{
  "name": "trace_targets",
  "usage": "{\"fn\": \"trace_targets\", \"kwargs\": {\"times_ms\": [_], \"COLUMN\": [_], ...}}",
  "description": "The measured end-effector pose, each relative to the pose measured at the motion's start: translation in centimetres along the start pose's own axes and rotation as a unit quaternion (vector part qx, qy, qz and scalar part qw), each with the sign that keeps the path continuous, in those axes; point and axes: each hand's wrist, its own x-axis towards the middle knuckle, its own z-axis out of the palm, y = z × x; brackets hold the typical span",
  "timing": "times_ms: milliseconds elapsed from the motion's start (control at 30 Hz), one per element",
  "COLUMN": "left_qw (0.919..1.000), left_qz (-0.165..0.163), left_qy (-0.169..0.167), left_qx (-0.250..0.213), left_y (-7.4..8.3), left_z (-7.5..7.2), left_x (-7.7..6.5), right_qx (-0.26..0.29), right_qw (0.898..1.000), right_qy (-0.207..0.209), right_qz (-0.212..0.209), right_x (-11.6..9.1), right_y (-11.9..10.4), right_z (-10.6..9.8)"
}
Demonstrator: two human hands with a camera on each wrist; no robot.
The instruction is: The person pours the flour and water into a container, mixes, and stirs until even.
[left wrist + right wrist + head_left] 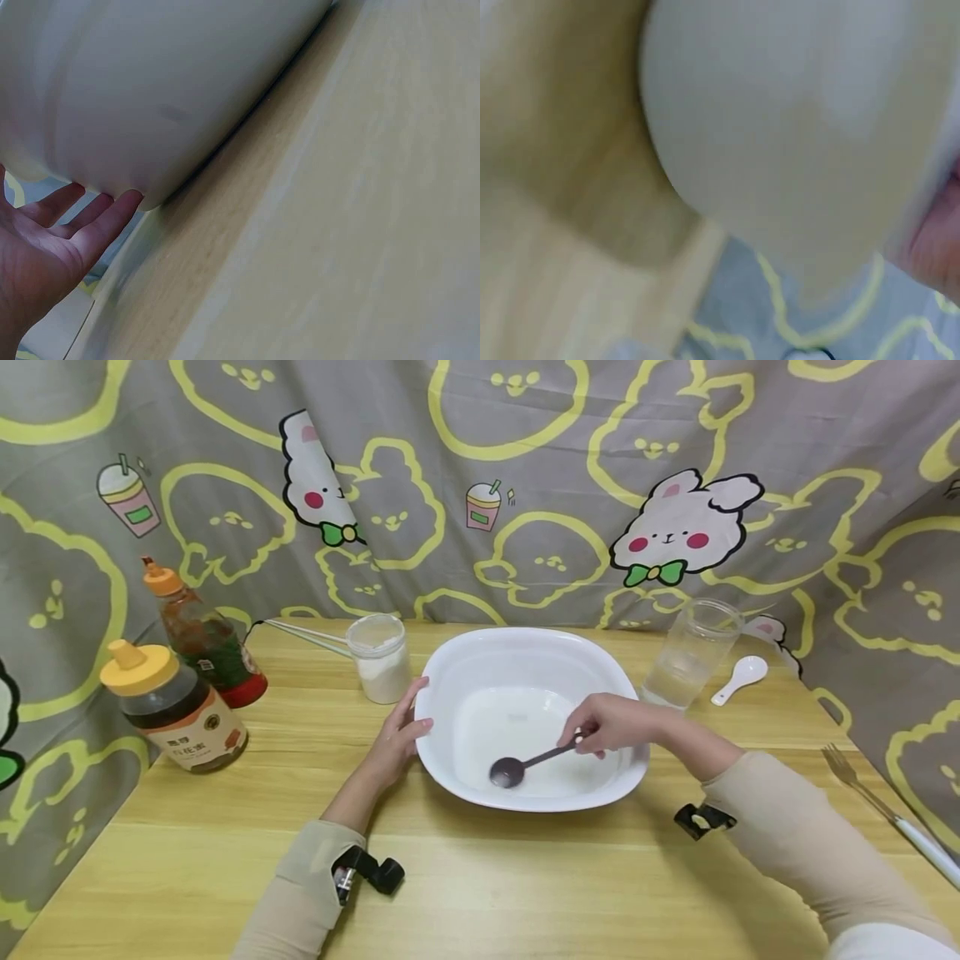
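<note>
A white basin point(442, 768) stands in the middle of the table. My left hand point(393, 739) holds its left rim, with the thumb at the rim; in the left wrist view the fingers point(105, 221) lie against the outer wall. Over the inside of the basin, my right hand point(611, 724) grips the handle of a dark, round-bowled spoon point(507, 772), which slants down to the left. The basin's floor looks pale white. In the right wrist view the basin's outer wall point(780, 135) hides the spoon, and only part of the hand point(937, 240) shows.
Left stand a honey bottle point(180, 710) and a red-based sauce bottle point(213, 647). A jar of white powder point(382, 672) and chopsticks point(311, 635) lie behind my left hand. Right are a glass of water point(682, 664), a white spoon point(742, 677) and a fork point(873, 802).
</note>
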Motion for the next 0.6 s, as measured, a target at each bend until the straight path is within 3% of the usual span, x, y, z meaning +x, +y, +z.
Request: {"fn": "trace_targets", "kwargs": {"times_ms": [200,367,600], "left_qw": [1.0,0.9999,1.0], "left_qz": [-0.002,-0.002,0.0], "left_qy": [0.003,0.002,0.006], "left_qx": [0.008,0.01,0.007], "left_y": [-0.1,-0.2,-0.1], "left_z": [-0.1,-0.2,0.0], "left_x": [0.0,0.0,-0.1], "right_qx": [-0.078,-0.132,-0.047], "right_qw": [0.994,0.985,0.993], "right_qy": [0.02,0.071,0.094], "right_qz": [0.068,0.091,0.051], "right_x": [-2.2,-0.9,2.1], "right_y": [-0.1,0.8,1.1], "right_z": [-2.7,-3.1,-1.2]}}
